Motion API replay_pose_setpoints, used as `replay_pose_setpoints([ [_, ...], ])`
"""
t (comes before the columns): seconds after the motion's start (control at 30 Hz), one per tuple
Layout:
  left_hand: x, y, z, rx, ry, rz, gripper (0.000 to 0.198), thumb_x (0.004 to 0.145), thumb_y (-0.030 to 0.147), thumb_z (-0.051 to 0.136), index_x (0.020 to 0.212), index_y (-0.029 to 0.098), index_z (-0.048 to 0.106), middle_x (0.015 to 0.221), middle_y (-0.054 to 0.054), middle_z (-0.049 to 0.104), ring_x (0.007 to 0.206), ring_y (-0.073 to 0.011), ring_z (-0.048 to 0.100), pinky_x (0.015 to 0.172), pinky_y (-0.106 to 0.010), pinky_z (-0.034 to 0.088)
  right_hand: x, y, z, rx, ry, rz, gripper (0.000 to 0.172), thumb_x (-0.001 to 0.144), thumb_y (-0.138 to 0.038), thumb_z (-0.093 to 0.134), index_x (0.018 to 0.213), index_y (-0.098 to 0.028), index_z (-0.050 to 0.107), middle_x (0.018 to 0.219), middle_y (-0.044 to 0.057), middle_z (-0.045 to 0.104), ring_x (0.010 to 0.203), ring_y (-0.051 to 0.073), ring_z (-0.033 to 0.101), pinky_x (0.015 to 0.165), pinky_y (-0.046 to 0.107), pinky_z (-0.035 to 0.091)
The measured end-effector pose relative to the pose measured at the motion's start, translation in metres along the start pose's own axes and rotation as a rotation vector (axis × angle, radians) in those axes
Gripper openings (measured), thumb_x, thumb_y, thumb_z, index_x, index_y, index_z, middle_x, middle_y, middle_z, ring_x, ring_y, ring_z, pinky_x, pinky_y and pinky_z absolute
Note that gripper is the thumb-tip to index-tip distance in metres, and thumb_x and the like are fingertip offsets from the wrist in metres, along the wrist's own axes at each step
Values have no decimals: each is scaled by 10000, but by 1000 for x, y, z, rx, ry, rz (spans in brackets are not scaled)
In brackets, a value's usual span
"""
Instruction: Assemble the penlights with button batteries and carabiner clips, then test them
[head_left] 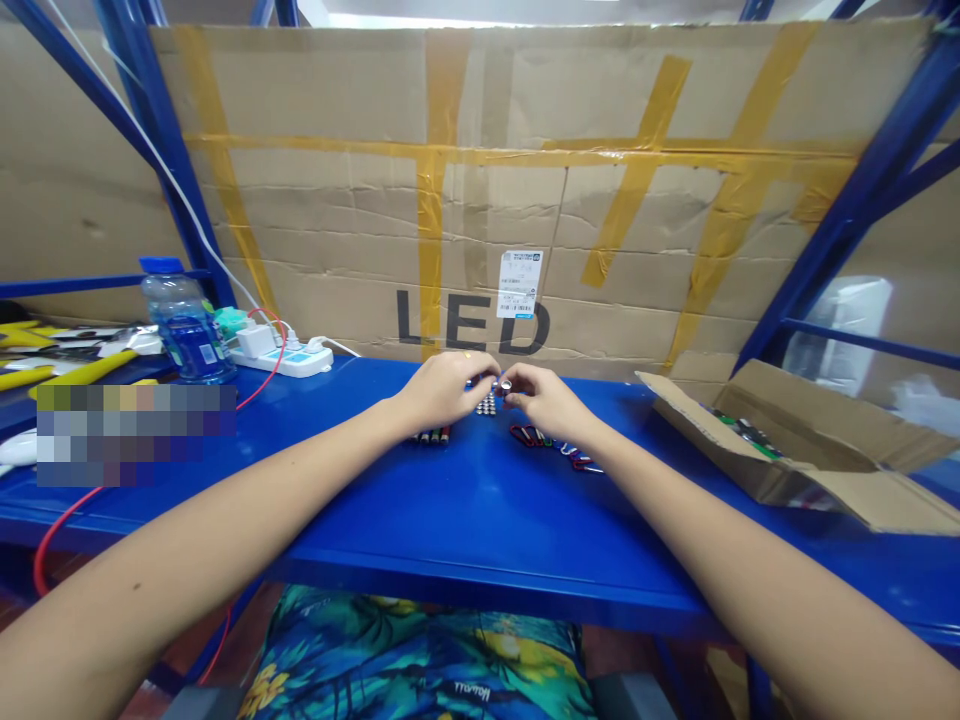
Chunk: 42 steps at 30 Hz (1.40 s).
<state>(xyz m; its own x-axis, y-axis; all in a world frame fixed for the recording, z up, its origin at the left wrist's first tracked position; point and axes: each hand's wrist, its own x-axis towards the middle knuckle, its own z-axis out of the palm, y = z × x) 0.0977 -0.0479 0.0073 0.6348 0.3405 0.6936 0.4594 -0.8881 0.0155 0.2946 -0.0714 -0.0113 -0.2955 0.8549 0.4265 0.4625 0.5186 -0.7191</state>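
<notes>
My left hand (442,385) and my right hand (544,398) meet over the middle of the blue table (465,520), fingers curled together. Both pinch a small silvery round part (504,385) between their fingertips. Just below them lies a cluster of small silvery pieces (487,404). A row of small dark batteries (430,436) rests under my left wrist. Several red and coloured carabiner clips (551,443) lie beside my right wrist.
An open cardboard box (795,440) with small parts stands at the right. A water bottle (184,325), a white power strip (281,355) with red cable and yellow tools (67,365) sit at the left. A taped cardboard wall (487,200) closes the back.
</notes>
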Motion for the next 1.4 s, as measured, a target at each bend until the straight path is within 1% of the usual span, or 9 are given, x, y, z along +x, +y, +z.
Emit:
replay_pose_setpoints([
  [0.1, 2, -20, -1, 72, -59, -96, 220, 885, 183, 498, 987, 178, 692, 956, -67, 727, 870, -198, 660, 773, -329, 498, 1, 4, 0, -50, 18, 5, 167, 698, -87, 534, 822, -184, 589, 846, 37, 669, 816, 188, 612, 770, 340, 481],
  [0.23, -1, -53, 4, 95, -317, -126, 311, 862, 153, 471, 1058, 174, 712, 1076, -89, 719, 977, -210, 646, 869, -330, 472, 0, 2, 1, -103, 5, 25, 172, 711, -83, 520, 834, -180, 590, 863, 40, 664, 827, 183, 607, 774, 328, 475],
  [0.37, -4, -68, 13, 63, -521, -140, 354, 878, 176, 463, 1136, 186, 704, 1139, -86, 706, 1027, -213, 638, 886, -305, 454, -1, -2, 1, -146, -15, 33, 170, 709, -76, 522, 831, -178, 584, 818, 33, 656, 805, 184, 606, 757, 322, 464],
  [0.57, -1, -67, 24, 64, -553, -129, 288, 876, 257, 525, 1074, 221, 732, 1107, -73, 720, 1000, -226, 644, 825, -289, 444, -1, -2, 2, -170, -8, 18, 179, 706, -53, 534, 822, -175, 592, 832, 36, 664, 809, 181, 604, 777, 322, 460],
  [0.83, 4, -71, 16, 108, -621, -407, 107, 778, 243, 628, 803, 165, 697, 820, -71, 714, 732, -183, 630, 638, -256, 406, -2, -1, 4, -176, -9, -2, 193, 717, -36, 531, 830, -178, 598, 843, 31, 667, 814, 170, 604, 781, 308, 461],
  [0.97, -1, -61, 3, 181, -399, -346, 120, 838, 270, 594, 849, 171, 661, 862, -74, 700, 766, -196, 623, 647, -273, 404, -2, 0, 4, -173, -13, 13, 184, 719, -48, 526, 826, -180, 595, 780, 19, 654, 767, 169, 592, 743, 307, 460],
  [1.1, 1, -28, -5, -22, -130, -178, 116, 894, 250, 556, 899, 164, 635, 813, -39, 692, 736, -157, 624, 667, -263, 436, -2, -1, 4, -134, -10, 13, 143, 736, -87, 523, 818, -185, 589, 768, 18, 650, 755, 172, 586, 709, 302, 457],
  [1.23, 4, -6, -1, -99, -66, 10, 108, 895, 169, 552, 933, 155, 652, 871, -51, 710, 799, -156, 649, 735, -277, 483, -2, -1, 3, -89, -24, 13, 133, 735, -108, 522, 827, -184, 582, 786, 21, 645, 757, 173, 581, 698, 301, 453],
  [1.4, 1, -7, 6, -98, -2, 99, 139, 918, 168, 553, 976, 165, 679, 898, -54, 726, 812, -152, 670, 747, -279, 515, -3, -5, 2, -29, -34, 34, 125, 735, -127, 518, 832, -184, 575, 754, 11, 623, 713, 165, 569, 658, 297, 447],
])
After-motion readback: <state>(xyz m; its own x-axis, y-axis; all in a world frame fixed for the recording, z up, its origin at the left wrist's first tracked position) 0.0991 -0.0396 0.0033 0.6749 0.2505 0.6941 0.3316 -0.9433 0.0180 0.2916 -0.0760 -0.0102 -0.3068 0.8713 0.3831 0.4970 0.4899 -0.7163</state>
